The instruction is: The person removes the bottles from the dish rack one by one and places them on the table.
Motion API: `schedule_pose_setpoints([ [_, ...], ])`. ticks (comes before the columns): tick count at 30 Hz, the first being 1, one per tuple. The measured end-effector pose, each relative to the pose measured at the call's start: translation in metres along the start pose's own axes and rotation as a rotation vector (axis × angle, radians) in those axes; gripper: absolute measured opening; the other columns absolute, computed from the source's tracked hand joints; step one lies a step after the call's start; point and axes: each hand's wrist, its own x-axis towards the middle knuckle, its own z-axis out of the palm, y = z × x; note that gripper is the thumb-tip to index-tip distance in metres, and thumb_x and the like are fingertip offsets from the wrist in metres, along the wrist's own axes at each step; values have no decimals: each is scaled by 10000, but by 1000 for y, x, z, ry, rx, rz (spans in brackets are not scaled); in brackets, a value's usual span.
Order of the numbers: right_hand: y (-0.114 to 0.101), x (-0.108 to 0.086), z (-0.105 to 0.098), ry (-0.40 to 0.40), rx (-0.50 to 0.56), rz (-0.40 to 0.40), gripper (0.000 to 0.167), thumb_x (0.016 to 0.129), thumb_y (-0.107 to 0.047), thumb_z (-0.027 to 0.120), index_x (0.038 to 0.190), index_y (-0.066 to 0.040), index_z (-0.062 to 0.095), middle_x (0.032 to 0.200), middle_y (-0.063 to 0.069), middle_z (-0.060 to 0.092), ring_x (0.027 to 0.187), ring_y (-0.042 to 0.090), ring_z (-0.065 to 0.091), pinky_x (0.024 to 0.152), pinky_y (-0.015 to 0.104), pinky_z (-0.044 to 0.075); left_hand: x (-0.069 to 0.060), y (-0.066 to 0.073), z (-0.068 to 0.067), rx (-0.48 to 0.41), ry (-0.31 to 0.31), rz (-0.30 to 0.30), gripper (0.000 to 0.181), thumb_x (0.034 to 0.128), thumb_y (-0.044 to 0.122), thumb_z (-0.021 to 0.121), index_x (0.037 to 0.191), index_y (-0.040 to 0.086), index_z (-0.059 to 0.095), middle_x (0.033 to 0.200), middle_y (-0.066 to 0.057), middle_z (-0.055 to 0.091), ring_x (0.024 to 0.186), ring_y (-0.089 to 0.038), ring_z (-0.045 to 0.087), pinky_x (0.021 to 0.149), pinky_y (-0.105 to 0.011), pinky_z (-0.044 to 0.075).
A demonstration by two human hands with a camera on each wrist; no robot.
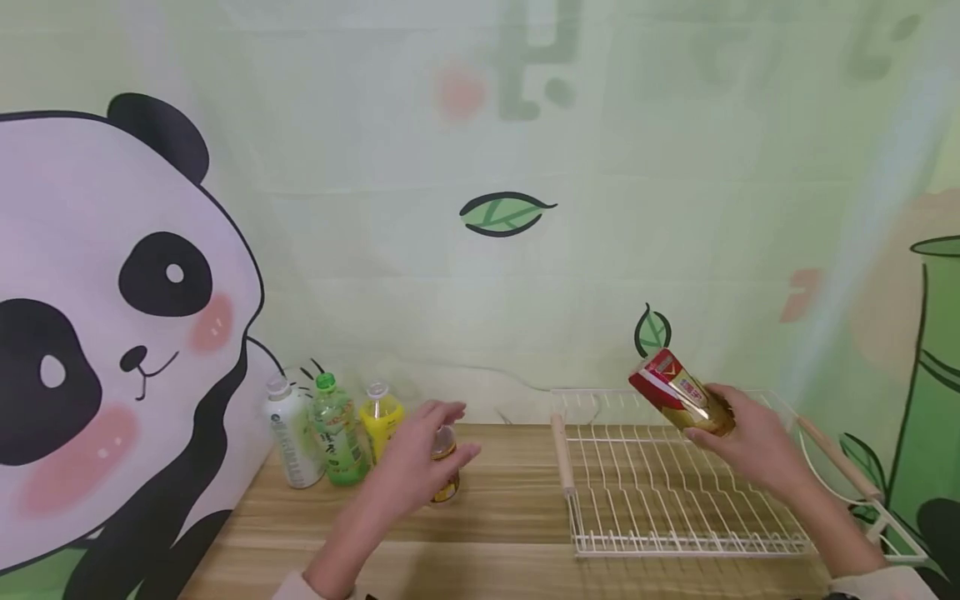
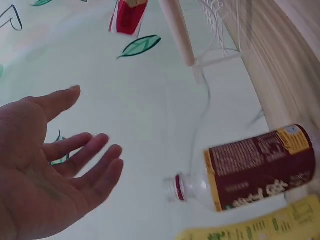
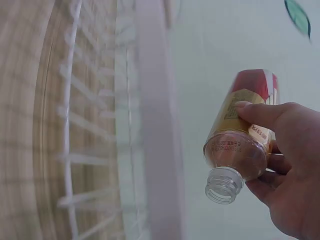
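My right hand [image 1: 761,437] grips a clear bottle with a red and gold label [image 1: 678,392] above the wire rack. The bottle is tilted, its base toward the upper left. In the right wrist view, thumb and fingers wrap the bottle [image 3: 242,120], and its threaded neck has no cap. My left hand [image 1: 420,458] is raised with its fingers apart and holds nothing. Behind it, partly hidden in the head view, stands a bottle with a brown label [image 1: 446,475]. The left wrist view shows a gap between the hand [image 2: 60,165] and this brown-labelled bottle [image 2: 262,167].
A white wire rack [image 1: 675,492] with wooden handles lies on the right of the wood-grain table [image 1: 495,517]. To the left stand a white bottle [image 1: 292,433], a green bottle [image 1: 339,433] and a yellow bottle [image 1: 381,417]. A printed cloth [image 1: 375,275] hangs behind.
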Motion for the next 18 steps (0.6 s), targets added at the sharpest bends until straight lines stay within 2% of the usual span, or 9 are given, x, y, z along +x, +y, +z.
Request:
schedule_pose_setpoints([
  [3,-17,3,3,-13,8,-44,793,912,-284,864,1493,85,468,1351,326,612,1088,424,652,822,516,567,9,10,7,42,-18,107,647,961,411,798,1484,99,578,1433,-43,601,1307,-258,603,1073,-448,543],
  [7,-39,4,12,-24,16,-96,760,887,-235,885,1471,75,510,1353,302,623,1112,407,647,851,500,563,20,22,16,84,-51,198,738,950,460,796,1547,127,515,1532,-25,526,1403,-254,518,1117,-450,510],
  [11,-59,2,20,-42,19,-142,726,863,-203,906,1442,54,551,1329,253,647,1107,365,648,840,457,580,28,32,24,119,-74,296,816,934,442,821,1590,121,455,1590,-29,474,1459,-236,448,1166,-430,467],
  [16,-83,-4,26,-90,27,-183,684,842,-190,923,1413,-1,597,1266,153,669,1055,260,637,798,382,590,37,44,37,244,-88,421,898,919,479,826,1621,108,404,1635,-38,441,1531,-239,369,1247,-407,355],
  [18,-91,-7,29,-103,15,-204,676,833,-192,931,1402,-20,609,1248,110,672,1054,227,626,818,381,590,40,48,43,291,-102,462,924,916,523,812,1624,98,397,1642,-43,438,1550,-251,344,1267,-410,317],
])
